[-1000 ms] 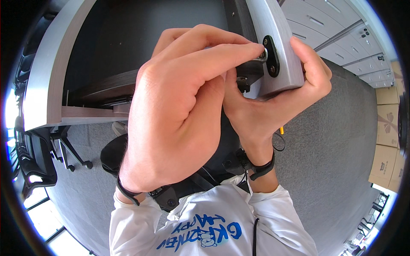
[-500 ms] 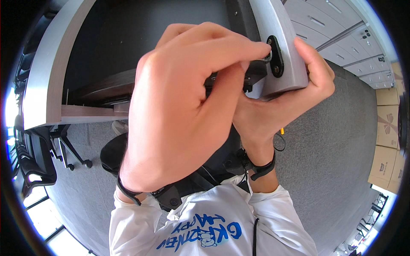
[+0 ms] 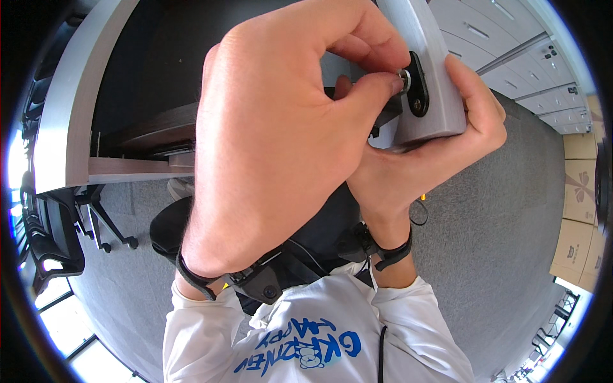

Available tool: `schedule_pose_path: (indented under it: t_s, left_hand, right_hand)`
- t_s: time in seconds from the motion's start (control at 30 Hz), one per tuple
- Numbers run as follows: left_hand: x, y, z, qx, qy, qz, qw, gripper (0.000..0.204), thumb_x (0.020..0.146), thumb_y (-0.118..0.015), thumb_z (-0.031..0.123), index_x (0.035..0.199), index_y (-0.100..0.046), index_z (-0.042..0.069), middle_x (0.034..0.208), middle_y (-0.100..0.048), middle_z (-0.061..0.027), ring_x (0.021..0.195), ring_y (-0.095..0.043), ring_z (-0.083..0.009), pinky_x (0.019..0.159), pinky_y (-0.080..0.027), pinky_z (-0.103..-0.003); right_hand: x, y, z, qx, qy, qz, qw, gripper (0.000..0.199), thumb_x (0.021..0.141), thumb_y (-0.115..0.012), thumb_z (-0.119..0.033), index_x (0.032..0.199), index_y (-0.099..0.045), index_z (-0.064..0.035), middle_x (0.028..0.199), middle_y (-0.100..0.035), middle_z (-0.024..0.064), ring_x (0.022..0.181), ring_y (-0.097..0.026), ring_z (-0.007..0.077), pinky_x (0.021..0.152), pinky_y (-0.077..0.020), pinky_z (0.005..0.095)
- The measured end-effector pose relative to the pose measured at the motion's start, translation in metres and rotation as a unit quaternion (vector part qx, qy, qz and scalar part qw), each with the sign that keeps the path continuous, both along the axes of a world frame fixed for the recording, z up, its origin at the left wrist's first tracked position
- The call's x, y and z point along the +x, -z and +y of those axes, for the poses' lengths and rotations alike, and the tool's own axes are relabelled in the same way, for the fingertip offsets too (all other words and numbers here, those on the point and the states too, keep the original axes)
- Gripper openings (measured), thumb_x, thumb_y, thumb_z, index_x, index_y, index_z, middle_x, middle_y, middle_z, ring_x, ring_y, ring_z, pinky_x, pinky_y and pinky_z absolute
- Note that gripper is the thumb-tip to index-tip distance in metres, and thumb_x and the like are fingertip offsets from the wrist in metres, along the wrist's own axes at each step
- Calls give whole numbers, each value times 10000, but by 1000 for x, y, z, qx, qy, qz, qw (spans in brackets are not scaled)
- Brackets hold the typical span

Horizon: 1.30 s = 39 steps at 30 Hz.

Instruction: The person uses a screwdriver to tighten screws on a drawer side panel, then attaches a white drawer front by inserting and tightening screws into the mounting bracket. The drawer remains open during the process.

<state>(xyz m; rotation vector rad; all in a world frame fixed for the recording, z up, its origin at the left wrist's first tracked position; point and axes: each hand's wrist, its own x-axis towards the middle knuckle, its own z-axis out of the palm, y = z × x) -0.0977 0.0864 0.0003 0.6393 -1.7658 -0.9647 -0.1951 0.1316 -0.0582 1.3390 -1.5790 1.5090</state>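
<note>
My left hand (image 3: 274, 121) reaches across the middle, thumb and fingertips pinching a small silver metal piece (image 3: 405, 81). That piece sits against a black oval plate (image 3: 418, 86) fixed with screws to the inner face of a grey wood-grain drawer front (image 3: 440, 96). From below, my right hand (image 3: 434, 153) grips the end of this panel, with a finger bent up along its outer side. Behind my left hand lies the dark drawer interior (image 3: 159, 64). My fingers partly cover the silver piece, so its exact kind cannot be made out.
A grey desk edge (image 3: 73, 108) curves along the left, with black office chairs (image 3: 57, 230) beside it. Light drawer cabinets (image 3: 491, 38) stand at the upper right, cardboard boxes (image 3: 575, 236) at the far right. Grey carpet (image 3: 491, 242) covers the floor.
The left thumb and fingers have shifted their pinch on the silver piece, showing more of it. The panel and right hand have moved slightly right.
</note>
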Motion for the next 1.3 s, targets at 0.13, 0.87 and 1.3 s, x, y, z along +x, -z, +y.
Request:
schedule_pose_path:
  t_s: [0.13,0.87,1.3]
  left_hand:
    - [5,-1,-2,0,18,-32,999,118,839,-683,-77,923,-744,-22,875,-732,-33,837,-665,-90,766,-521,-228]
    - [11,-14,-18,-70,43,-169,982,108,810,-709,-57,904,-738,-11,876,-725,-26,800,-637,-84,714,-480,-230]
    - [13,-7,-22,-35,85,-99,991,85,832,-713,-20,914,-734,-28,848,-701,-23,777,-624,-92,699,-466,-225]
  right_hand:
    - [2,0,-1,-5,-5,-11,1000,896,628,-941,-108,1361,-432,-26,1238,-425,104,1142,-478,235,965,-416,372]
    - [0,0,0,1,-6,-8,1000,902,625,-952,-103,1359,-434,-25,1250,-436,99,1143,-496,219,967,-421,360]
    - [0,1,-1,-3,-3,-3,1000,909,636,-952,-132,1365,-417,-28,1256,-421,102,1158,-484,226,976,-416,366]
